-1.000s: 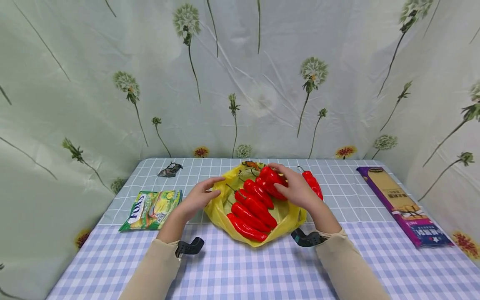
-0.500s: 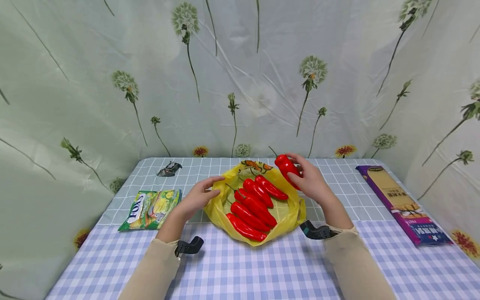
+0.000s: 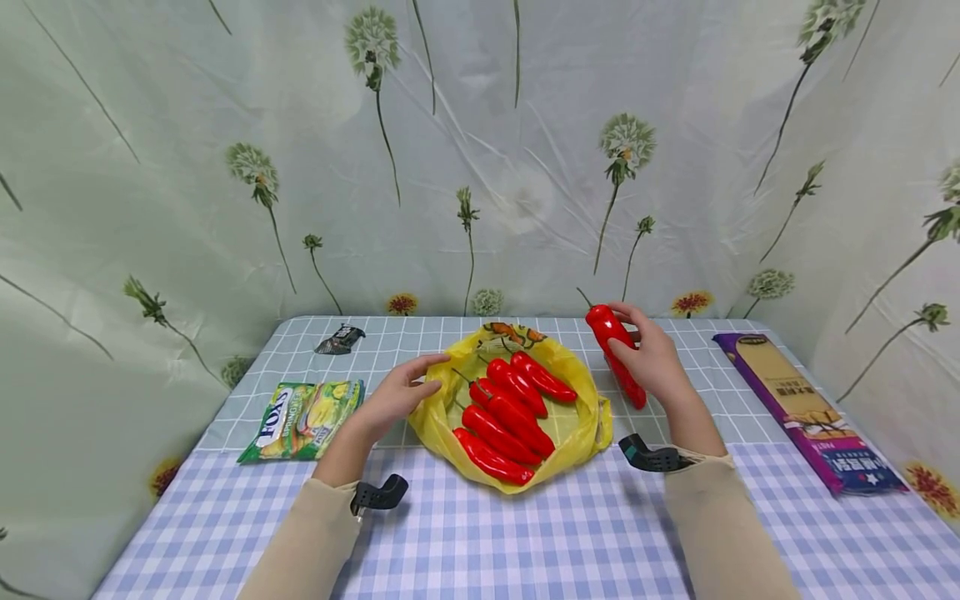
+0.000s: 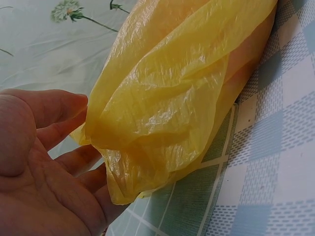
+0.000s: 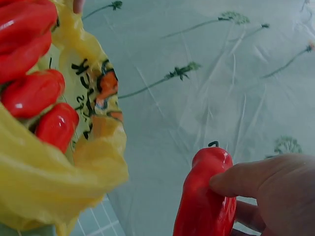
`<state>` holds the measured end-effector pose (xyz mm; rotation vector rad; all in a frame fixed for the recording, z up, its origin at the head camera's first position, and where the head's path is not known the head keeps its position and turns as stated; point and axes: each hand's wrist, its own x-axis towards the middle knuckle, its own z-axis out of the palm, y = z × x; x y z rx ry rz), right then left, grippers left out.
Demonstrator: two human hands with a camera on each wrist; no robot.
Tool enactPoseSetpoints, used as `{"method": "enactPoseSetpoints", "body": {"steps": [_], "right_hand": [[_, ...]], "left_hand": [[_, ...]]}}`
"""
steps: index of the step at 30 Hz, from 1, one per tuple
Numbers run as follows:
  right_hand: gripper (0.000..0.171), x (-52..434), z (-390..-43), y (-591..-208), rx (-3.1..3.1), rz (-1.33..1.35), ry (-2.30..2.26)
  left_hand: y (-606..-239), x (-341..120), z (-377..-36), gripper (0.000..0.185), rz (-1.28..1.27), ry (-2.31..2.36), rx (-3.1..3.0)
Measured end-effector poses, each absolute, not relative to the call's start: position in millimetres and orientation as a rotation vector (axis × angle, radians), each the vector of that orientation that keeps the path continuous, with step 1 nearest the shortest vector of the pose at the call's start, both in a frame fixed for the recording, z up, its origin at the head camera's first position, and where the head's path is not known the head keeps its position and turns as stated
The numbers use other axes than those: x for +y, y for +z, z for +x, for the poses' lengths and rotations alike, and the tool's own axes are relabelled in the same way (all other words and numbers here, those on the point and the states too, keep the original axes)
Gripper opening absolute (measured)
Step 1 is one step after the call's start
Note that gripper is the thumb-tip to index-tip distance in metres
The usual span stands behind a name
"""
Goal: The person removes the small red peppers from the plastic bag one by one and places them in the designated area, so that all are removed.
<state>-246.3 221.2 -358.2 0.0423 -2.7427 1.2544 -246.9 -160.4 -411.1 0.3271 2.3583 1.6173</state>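
Note:
My right hand (image 3: pixel 648 354) holds a glossy red pepper (image 3: pixel 602 323), stem up, just right of the yellow plastic bag (image 3: pixel 588 429). The right wrist view shows the thumb pressed along the held pepper (image 5: pixel 204 196), with fingers behind it. Below the held pepper in the head view, another red pepper (image 3: pixel 633 392) lies partly hidden. Several red peppers (image 3: pixel 517 425) lie inside the wide-mouthed bag. My left hand (image 3: pixel 393 392) is at the bag's left rim, thumb and fingers apart; in the left wrist view some fingers pass behind the bag's film (image 4: pixel 147 128).
A green and yellow FOX'S candy bag (image 3: pixel 303 419) lies left of the left hand. Behind it sits a small black wrapper (image 3: pixel 341 339). A long purple and tan pasta packet (image 3: pixel 806 408) lies at the right. A flower-printed curtain (image 3: pixel 525 167) hangs along the table's back edge.
My right hand has lifted a pepper out of the yellow bag and carried it right, over the pepper lying outside. The left hand has stayed at the bag's rim.

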Motion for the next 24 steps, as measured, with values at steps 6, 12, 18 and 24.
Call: {"method": "enactPoseSetpoints", "body": {"steps": [6,12,18,24], "right_hand": [[0.063,236.4,-251.6,-366.1,-2.725,-0.030,1.299],[0.068,245.8,-254.7,-372.2,-2.717,-0.125,1.355],[0.067,254.7,-257.8,-379.9,-2.731,-0.229,1.365],[0.060,262.9,-260.7,-389.0,-2.746,-0.308,1.326]], "left_hand": [[-410.6,-160.2,-246.2,0.047,0.316,1.613,2.363],[-410.1,-161.0,-246.0,0.047,0.315,1.607,2.366],[-410.4,-160.4,-247.6,0.047,0.329,1.610,2.364],[-413.7,-159.2,-248.4,0.047,0.341,1.611,2.368]]}}
